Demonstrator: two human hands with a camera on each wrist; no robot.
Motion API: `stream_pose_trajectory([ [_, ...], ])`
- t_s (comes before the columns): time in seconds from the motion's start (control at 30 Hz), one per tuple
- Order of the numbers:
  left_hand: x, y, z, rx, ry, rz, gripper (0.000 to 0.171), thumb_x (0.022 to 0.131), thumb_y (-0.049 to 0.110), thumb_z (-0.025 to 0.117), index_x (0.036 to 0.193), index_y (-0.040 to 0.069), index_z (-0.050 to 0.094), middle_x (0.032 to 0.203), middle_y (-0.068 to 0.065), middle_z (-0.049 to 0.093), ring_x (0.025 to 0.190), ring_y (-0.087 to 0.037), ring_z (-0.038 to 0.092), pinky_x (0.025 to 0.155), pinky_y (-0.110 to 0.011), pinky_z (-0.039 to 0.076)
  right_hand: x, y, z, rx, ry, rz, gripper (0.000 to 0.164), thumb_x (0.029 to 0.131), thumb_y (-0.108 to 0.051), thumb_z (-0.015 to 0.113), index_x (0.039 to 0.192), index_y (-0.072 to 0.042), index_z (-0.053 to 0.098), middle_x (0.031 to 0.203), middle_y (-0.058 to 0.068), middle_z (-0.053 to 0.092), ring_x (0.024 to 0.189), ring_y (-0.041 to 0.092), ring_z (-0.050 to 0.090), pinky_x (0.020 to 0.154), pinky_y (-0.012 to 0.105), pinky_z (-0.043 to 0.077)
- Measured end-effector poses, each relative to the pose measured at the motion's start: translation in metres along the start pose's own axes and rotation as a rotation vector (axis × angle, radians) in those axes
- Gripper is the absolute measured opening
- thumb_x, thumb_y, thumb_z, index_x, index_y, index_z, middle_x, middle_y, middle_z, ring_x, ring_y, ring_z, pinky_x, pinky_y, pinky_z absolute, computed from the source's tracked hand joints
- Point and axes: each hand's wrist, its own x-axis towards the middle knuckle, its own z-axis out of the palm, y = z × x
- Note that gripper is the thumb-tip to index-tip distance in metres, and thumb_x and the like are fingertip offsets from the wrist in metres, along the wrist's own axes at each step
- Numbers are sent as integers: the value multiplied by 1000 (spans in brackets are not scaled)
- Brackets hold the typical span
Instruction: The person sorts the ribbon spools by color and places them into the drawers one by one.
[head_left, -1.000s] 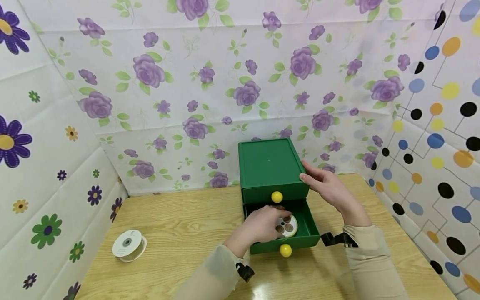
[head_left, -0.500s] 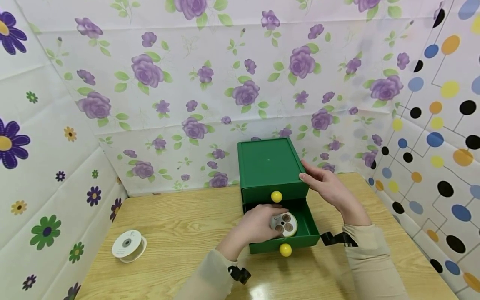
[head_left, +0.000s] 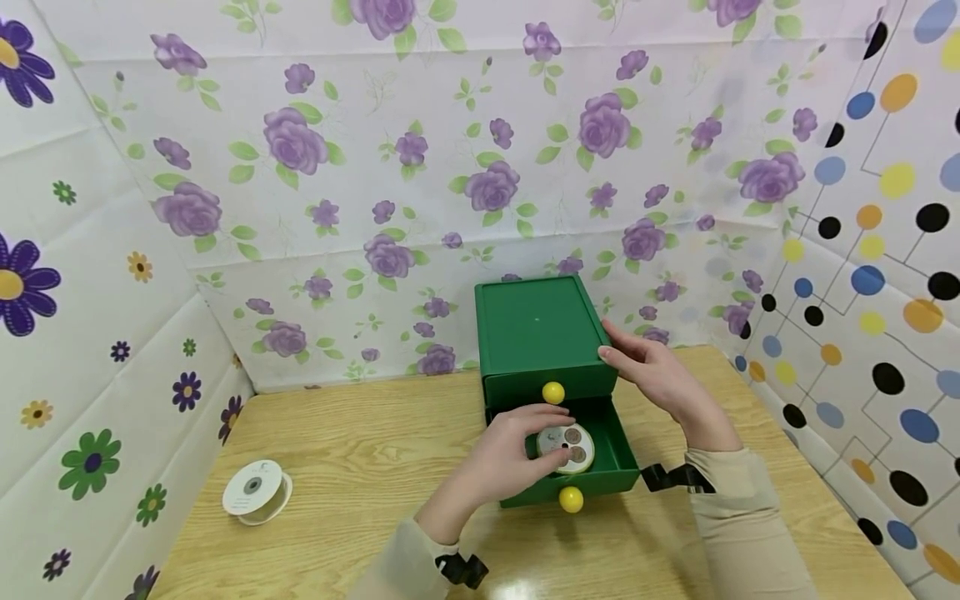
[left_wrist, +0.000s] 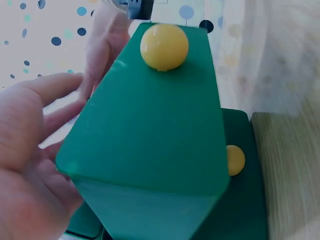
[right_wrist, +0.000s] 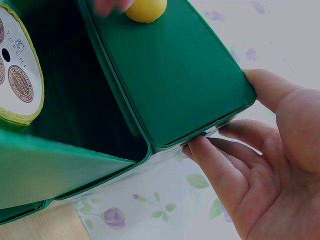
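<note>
A white ribbon spool (head_left: 557, 439) with brown round labels and a yellow-green edge lies in the pulled-out lower drawer (head_left: 619, 450) of a green drawer cabinet (head_left: 540, 325). My left hand (head_left: 504, 454) hovers over the drawer's left side, thumb and fingers spread apart beside the spool. The thumb overlaps the spool's face in the head view; whether it touches is unclear. My right hand (head_left: 660, 375) rests on the cabinet's right side near the upper front corner. In the right wrist view, its thumb and fingertips touch the edge beside the upper drawer front (right_wrist: 175, 75).
Another white spool (head_left: 253, 487) lies on the wooden table (head_left: 360, 458) at the left. Yellow ball knobs stick out from the upper drawer (head_left: 553, 392) and lower drawer. Patterned sheets enclose the table at the back and both sides.
My left hand has drawn back to the left and its fingers have spread, showing more of the spool, which stays in the drawer. My right hand keeps its place on the cabinet.
</note>
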Motion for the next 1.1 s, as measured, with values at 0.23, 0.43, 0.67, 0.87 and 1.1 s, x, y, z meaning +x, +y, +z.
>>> stream_pose_trajectory([
  [0.23, -16, 10, 7, -132, 153, 282, 26, 98, 12, 80, 124, 11, 79, 133, -2, 72, 124, -14, 68, 100, -32, 57, -1, 1, -1, 4, -4, -7, 74, 111, -48, 57, 171, -18, 25, 175, 16, 25, 157, 41, 30, 120, 60, 37],
  [0.43, -25, 21, 11, -159, 156, 396, 25, 94, 5, 83, 119, 9, 80, 126, -5, 76, 121, -14, 70, 101, -30, 57, -2, 1, -2, 12, -7, -11, 74, 111, -48, 57, 171, -18, 25, 175, 16, 24, 158, 41, 30, 120, 59, 37],
  [0.67, -34, 24, 16, -143, 110, 433, 24, 94, 6, 83, 117, 10, 80, 118, -3, 79, 117, -5, 70, 100, -26, 56, -2, 1, -1, -2, -2, -7, 74, 111, -49, 57, 171, -20, 26, 175, 15, 24, 157, 40, 30, 120, 58, 38],
  [0.87, -45, 21, 25, -144, 40, 417, 20, 97, 8, 80, 118, 11, 80, 116, 0, 79, 114, 1, 69, 96, -20, 56, -1, 0, 1, -5, 2, 3, 72, 111, -49, 57, 171, -23, 26, 175, 16, 26, 157, 40, 31, 120, 58, 38],
  [1.1, -51, 18, 34, -70, -29, 415, 18, 100, 12, 78, 118, 13, 80, 115, 4, 79, 117, 4, 66, 98, -17, 53, -2, -1, 1, -3, 1, 3, 73, 111, -49, 57, 171, -21, 25, 175, 15, 24, 158, 40, 29, 120, 58, 37],
])
